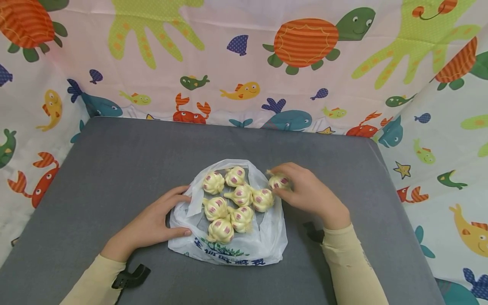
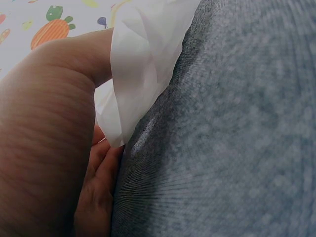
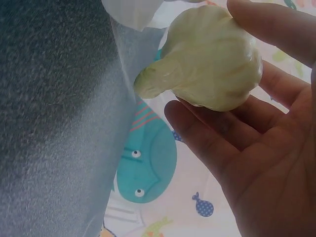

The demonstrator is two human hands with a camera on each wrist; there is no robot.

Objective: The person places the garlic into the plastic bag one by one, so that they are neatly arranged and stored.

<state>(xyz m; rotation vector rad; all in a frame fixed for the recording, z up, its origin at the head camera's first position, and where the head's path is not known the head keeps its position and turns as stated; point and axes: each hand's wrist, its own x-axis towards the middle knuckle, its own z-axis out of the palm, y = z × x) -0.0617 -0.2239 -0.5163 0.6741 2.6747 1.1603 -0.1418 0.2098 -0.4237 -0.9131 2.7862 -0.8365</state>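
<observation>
A white plastic bag with dark blue and green print lies on the grey surface, its mouth spread wide. Several pale garlic bulbs with purplish patches, one a middle bulb, sit inside it. My left hand holds the bag's left rim, thumb toward the front and fingers farther back; up close, white plastic covers part of that hand. Just beyond the bag's right edge, my right hand grips a single garlic bulb between thumb and fingers, its stem sticking out.
A grey cloth-covered table spreads around the bag. Behind it and at both sides hangs a white curtain printed with sea animals. Each wrist wears a dark strap, such as the left strap.
</observation>
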